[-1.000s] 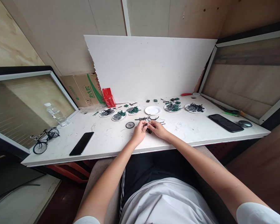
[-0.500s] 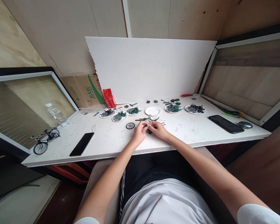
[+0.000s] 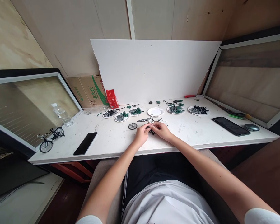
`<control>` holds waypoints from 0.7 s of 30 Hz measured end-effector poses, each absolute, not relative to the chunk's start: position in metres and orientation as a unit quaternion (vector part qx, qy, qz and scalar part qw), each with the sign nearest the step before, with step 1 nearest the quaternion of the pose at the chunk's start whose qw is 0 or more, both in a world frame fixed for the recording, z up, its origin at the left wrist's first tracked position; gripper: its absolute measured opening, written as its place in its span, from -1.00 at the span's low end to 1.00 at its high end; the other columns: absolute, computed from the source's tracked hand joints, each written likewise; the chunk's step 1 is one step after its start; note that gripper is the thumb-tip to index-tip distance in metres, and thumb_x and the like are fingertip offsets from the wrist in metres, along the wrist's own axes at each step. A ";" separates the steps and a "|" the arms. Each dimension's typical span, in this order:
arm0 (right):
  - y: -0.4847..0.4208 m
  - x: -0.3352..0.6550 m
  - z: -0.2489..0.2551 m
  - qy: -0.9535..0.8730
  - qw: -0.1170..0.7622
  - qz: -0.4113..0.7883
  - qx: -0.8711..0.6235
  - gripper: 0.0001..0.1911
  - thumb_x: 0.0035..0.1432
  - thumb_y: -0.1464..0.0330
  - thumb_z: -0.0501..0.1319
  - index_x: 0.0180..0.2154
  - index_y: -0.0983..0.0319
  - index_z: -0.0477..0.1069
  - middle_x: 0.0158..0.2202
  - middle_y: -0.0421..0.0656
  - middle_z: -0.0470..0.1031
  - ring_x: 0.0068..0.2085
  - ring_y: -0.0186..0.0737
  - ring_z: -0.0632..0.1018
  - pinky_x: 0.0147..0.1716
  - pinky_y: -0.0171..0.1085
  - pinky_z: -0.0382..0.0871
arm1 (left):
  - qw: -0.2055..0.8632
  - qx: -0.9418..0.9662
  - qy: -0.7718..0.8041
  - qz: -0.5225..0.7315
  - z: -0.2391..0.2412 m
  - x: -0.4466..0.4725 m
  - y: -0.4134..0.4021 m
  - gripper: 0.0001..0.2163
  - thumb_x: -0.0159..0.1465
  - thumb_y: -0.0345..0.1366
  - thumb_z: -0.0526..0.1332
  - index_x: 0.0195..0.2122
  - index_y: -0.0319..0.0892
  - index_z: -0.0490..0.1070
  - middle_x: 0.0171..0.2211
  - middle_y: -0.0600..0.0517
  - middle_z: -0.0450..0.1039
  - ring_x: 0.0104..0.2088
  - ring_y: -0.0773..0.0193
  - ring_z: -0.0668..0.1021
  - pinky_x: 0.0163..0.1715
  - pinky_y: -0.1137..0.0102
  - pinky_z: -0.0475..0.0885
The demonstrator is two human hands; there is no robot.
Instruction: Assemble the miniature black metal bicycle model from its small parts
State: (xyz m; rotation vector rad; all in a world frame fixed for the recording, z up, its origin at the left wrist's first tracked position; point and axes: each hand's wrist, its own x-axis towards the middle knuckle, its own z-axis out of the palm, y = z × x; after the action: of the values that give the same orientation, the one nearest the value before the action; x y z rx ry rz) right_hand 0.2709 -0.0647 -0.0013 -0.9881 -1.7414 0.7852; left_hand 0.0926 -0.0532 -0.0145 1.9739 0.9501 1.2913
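My left hand (image 3: 142, 133) and my right hand (image 3: 161, 130) meet above the table near its front edge, fingertips pinched together. Between them is a small model bicycle part, mostly hidden by the fingers. Dark thin pieces (image 3: 152, 132) show just below the fingertips; whether these are held or lie on the table, I cannot tell. Just beyond the hands lie a dark, slim bicycle piece (image 3: 142, 120) and a curved dark part (image 3: 157, 120). A loose spoked wheel (image 3: 132, 126) lies flat left of my left hand.
Paper plates with wheels and dark or green parts stand behind, such as one plate (image 3: 199, 115) at right. A bare white plate (image 3: 155, 108) sits mid-row. A model bicycle (image 3: 51, 139), phone (image 3: 85, 143) and bottle (image 3: 62, 115) are left; another phone (image 3: 231, 126) and mouse (image 3: 251, 127) are right.
The whole scene has shifted slightly right and down in view as the head moved. Both hands stay pinched together at the same spot over the table, with only slight finger movement.
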 end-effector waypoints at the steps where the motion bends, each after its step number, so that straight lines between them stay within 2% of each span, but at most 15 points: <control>1: -0.065 0.271 -0.002 -0.712 0.476 0.322 -0.403 -0.53 0.27 -0.08 0.18 -0.33 0.20 0.43 -0.55 -0.28 0.22 -0.50 -0.29 0.22 -0.47 -0.28 0.08 | 0.291 0.743 0.359 0.484 -0.015 0.092 -0.053 -0.71 0.38 -0.36 0.19 0.10 -0.14 0.54 0.13 -0.17 0.57 0.15 -0.01 0.59 0.19 0.03 0.50; 12: -0.069 0.271 0.006 -0.716 0.477 0.321 -0.398 -0.52 0.27 -0.10 0.16 -0.33 0.19 0.41 -0.56 -0.28 0.18 -0.51 -0.29 0.19 -0.48 -0.28 0.08 | 0.281 0.746 0.353 0.491 -0.010 0.092 -0.056 -0.70 0.41 -0.33 0.16 0.12 -0.15 0.54 0.14 -0.16 0.56 0.18 0.00 0.57 0.25 0.04 0.45; 21: -0.067 0.271 0.002 -0.705 0.486 0.352 -0.378 -0.56 0.26 -0.06 0.21 -0.30 0.19 0.44 -0.55 -0.31 0.16 -0.51 -0.32 0.17 -0.48 -0.29 0.06 | 0.312 0.728 0.348 0.501 -0.004 0.093 -0.059 -0.73 0.41 -0.27 0.19 0.07 -0.19 0.55 0.08 -0.20 0.59 0.10 0.00 0.62 0.16 0.08 0.51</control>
State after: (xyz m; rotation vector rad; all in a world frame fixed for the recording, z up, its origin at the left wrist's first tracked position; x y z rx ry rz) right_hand 0.2708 -0.0668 0.0022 -0.9202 -1.7161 0.8570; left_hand 0.0932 -0.0591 -0.0037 1.9209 0.9169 1.3227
